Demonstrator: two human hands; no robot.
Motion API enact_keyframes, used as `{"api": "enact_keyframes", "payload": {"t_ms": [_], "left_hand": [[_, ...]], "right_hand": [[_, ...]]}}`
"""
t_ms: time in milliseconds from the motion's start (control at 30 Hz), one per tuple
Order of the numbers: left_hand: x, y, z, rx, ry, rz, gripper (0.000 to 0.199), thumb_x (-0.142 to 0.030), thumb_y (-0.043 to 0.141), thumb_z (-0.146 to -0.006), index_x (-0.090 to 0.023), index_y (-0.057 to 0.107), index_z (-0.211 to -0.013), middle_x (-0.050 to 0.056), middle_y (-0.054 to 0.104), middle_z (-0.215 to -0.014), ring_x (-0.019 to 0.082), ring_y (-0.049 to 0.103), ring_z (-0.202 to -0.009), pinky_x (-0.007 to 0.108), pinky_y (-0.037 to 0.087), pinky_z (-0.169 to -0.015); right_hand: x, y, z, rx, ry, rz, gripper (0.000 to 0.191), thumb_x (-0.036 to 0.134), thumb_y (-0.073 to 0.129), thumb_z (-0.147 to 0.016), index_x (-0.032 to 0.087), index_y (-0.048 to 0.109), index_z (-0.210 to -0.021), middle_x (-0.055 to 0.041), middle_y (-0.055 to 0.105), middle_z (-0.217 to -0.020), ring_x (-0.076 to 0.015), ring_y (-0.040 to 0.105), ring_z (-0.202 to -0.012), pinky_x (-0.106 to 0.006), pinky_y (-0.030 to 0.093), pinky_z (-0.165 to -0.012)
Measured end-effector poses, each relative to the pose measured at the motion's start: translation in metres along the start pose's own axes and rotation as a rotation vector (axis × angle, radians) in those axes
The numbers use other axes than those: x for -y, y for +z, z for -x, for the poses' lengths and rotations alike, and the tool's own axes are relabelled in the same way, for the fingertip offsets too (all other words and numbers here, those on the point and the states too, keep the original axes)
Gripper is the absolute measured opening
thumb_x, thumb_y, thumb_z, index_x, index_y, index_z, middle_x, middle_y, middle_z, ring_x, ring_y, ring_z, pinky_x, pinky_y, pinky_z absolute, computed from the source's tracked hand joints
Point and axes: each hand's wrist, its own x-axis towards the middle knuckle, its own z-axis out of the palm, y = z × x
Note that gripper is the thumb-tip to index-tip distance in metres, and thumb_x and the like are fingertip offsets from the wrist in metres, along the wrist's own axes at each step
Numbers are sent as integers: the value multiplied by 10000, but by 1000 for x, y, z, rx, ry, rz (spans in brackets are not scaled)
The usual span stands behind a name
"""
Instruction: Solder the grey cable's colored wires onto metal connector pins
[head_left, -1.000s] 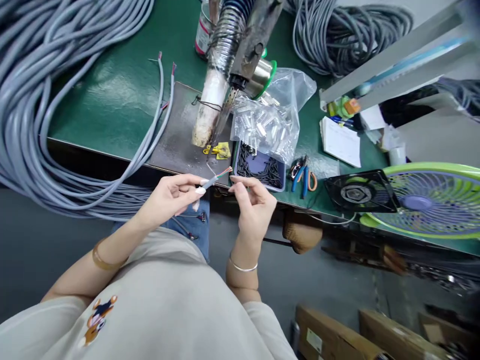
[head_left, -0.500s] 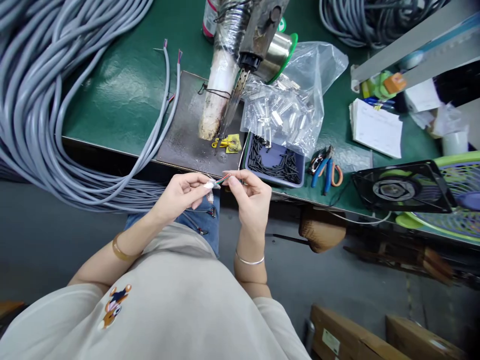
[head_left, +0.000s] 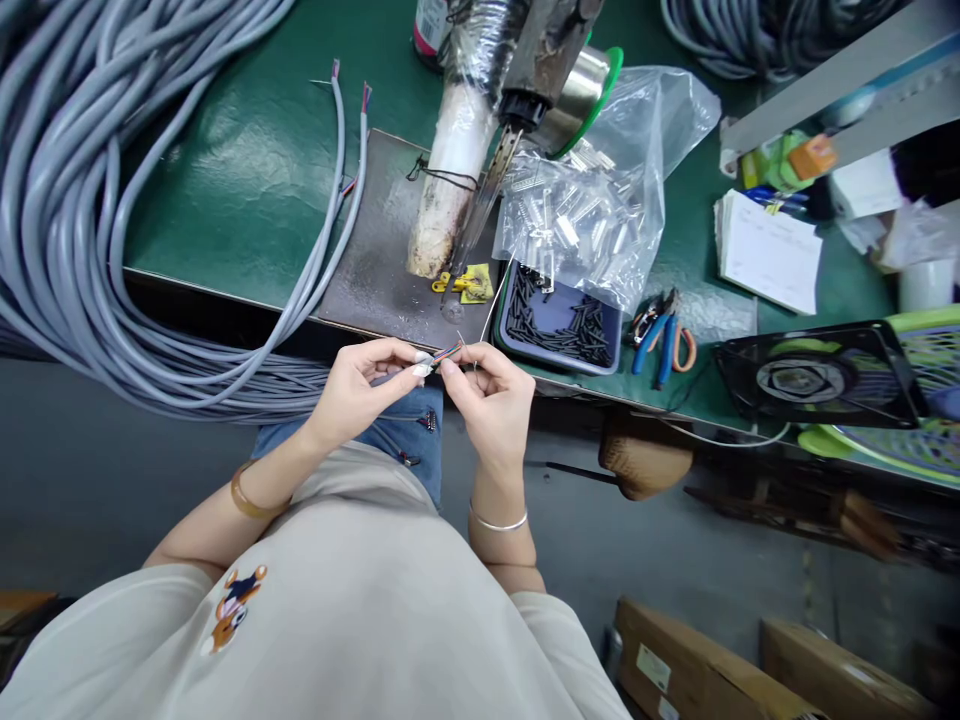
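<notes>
My left hand [head_left: 358, 388] pinches the end of a cable, its body mostly hidden by the fingers. Several thin coloured wires [head_left: 448, 352] fan out from that end towards the right. Thumb and forefinger of my right hand [head_left: 491, 392] are closed on those wires. Both hands are just in front of the bench edge, above my lap. A soldering iron [head_left: 480, 205] points down over the dark work mat [head_left: 367, 255], beyond my hands. Close to my right hand hangs a thin strand of wire [head_left: 495, 303], which looks like solder.
Grey cable coils [head_left: 67, 200] fill the left. A purple tray [head_left: 559, 362] holds short black tubes, with a clear bag [head_left: 637, 190] of metal parts behind it. Cutters [head_left: 661, 340], a paper pad [head_left: 769, 245] and a black fan [head_left: 817, 375] lie to the right. Cardboard boxes [head_left: 682, 660] stand below.
My right hand has moved slightly left, closer to my left hand. The coloured wires now show more plainly fanned between the fingers. The whole view has shifted a little.
</notes>
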Motion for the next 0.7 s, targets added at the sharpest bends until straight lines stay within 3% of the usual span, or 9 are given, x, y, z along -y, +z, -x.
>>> {"api": "enact_keyframes", "payload": {"t_ms": [233, 433, 700], "left_hand": [[0, 2, 2, -15, 3, -18, 150, -244, 777, -774, -119, 734, -844, 48, 749, -793, 106, 677, -657, 183, 565, -637], [-2, 4, 3, -66, 29, -112, 156, -259, 762, -767, -119, 739, -832, 66, 767, -839, 133, 703, -717, 189, 567, -656], [-3, 1, 2, -26, 29, -99, 170, -282, 749, -797, -120, 729, -845, 57, 745, -815, 128, 694, -720, 198, 574, -689]], "right_hand": [[6, 3, -5, -4, 83, 17, 159, 285, 672, -806, 150, 643, -727, 36, 545, -649, -24, 245, -474, -232, 161, -454], [6, 0, -6, 18, 55, 24, 167, 274, 678, -822, 144, 654, -722, 30, 547, -660, -23, 247, -483, -235, 157, -459], [2, -2, -7, 64, 63, 22, 176, 302, 677, -830, 154, 669, -735, 9, 572, -690, -32, 256, -481, -246, 151, -458]]}}
